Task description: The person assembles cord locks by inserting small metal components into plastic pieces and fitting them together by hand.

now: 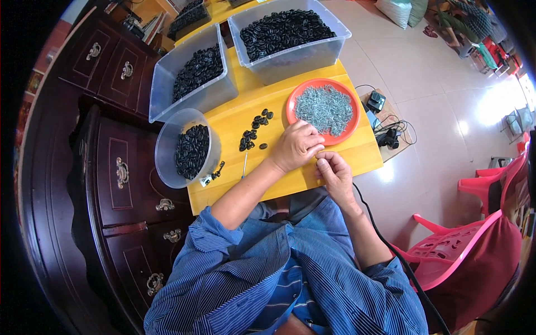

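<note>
My left hand [297, 146] is closed, its fingers curled and pressed together beside the near rim of a red plate [290, 114]. Heaped on that plate are many small, thin silvery metal pieces [324, 109] that look like screws or pins. Close by, to the near right, my right hand [336, 174] is closed too, thumb against forefinger. The fingertips of both hands almost meet, and whatever they pinch is hidden or too small to name. Loose black oval pieces [254, 129] lie on the yellow table [279, 184] left of my left hand. A thin screwdriver-like tool [244, 164] lies nearer me.
Two clear plastic bins [296, 64] [192, 103] and a round translucent tub [163, 151] hold black pieces. Dark wooden drawers [120, 173] stand at the left. Beyond the table's right edge are cabled devices [388, 137] and pink chairs [446, 251]. Another person [469, 22] is at the far right.
</note>
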`<state>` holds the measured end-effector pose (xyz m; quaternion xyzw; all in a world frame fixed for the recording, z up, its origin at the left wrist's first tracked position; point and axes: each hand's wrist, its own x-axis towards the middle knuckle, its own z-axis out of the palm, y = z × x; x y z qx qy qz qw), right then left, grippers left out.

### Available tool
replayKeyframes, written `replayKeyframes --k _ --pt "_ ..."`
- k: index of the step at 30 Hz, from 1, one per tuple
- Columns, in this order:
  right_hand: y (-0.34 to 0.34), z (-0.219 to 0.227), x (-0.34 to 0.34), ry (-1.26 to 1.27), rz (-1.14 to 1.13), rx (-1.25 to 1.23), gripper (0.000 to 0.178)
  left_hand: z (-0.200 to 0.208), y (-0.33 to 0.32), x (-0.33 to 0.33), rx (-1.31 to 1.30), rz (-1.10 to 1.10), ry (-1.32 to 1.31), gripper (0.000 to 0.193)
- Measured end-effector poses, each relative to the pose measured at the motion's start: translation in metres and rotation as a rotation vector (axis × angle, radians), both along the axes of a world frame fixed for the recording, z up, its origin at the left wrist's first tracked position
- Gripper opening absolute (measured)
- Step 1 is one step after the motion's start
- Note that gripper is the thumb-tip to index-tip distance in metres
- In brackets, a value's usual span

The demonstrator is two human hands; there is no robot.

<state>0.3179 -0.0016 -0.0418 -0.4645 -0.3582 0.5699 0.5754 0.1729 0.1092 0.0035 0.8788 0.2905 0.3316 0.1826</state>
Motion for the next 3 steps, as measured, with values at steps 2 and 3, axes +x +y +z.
replayKeyframes --k 2,3 --pt "0.0 0.0011 -0.0002 0.001 0.006 -0.005 0.019 -0.0009 -0.0015 -0.0005 0.004 0.005 0.003 0.013" --pt "0.0 0.0009 -0.0004 0.0 0.007 -0.007 0.019 -0.0017 -0.0019 -0.0005 0.008 0.007 0.007 0.014"
